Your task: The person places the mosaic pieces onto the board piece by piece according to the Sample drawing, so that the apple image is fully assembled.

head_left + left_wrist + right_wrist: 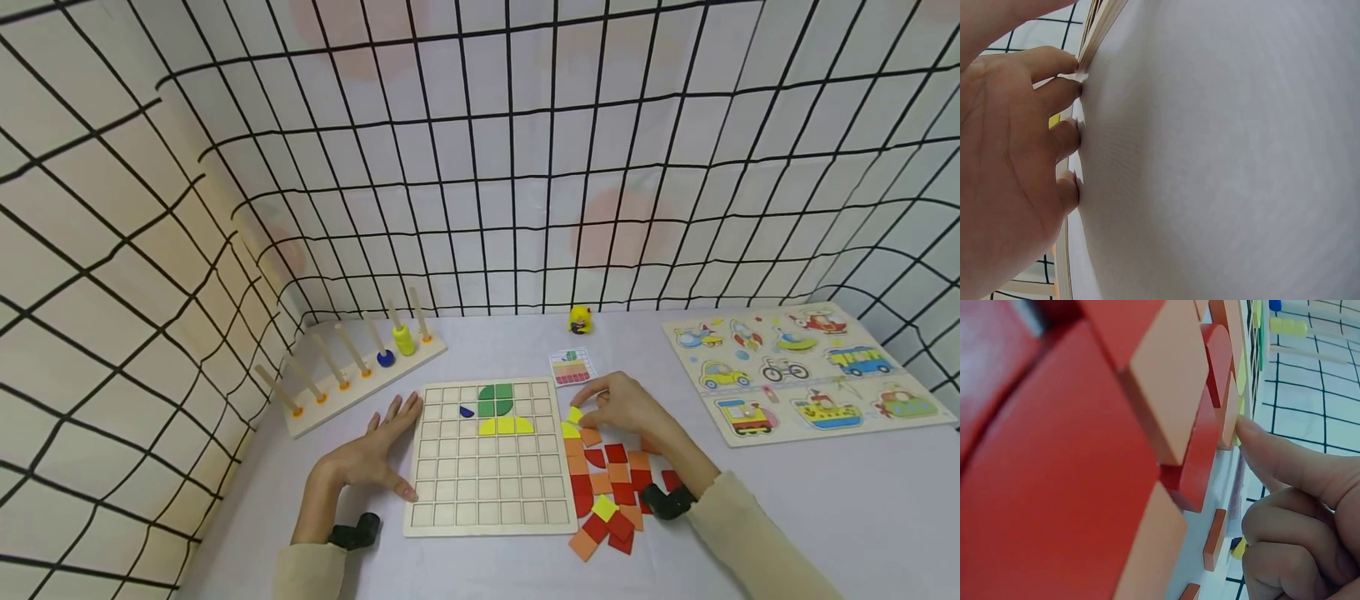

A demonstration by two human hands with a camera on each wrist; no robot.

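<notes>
My left hand [371,454] lies spread along the left edge of a square wooden grid board [450,467], its thumb and fingertips touching the rim. In the left wrist view, the fingers [1066,140] rest at the board's edge. Green tiles [495,401] and a row of yellow tiles [506,426] fill some cells, and a small blue piece [467,412] lies among the upper cells. Beyond the board's right edge, my right hand [622,408] pinches a small yellow tile [574,414] with thumb and index finger; the other fingers are curled in the right wrist view [1297,537].
Loose red [581,487], orange [600,482] and yellow tiles lie right of the board. A small pattern card [572,367] and a yellow toy figure [580,320] are behind. A peg stand [360,382] stands left, a vehicle puzzle board [810,375] right; black grid mesh surrounds the table.
</notes>
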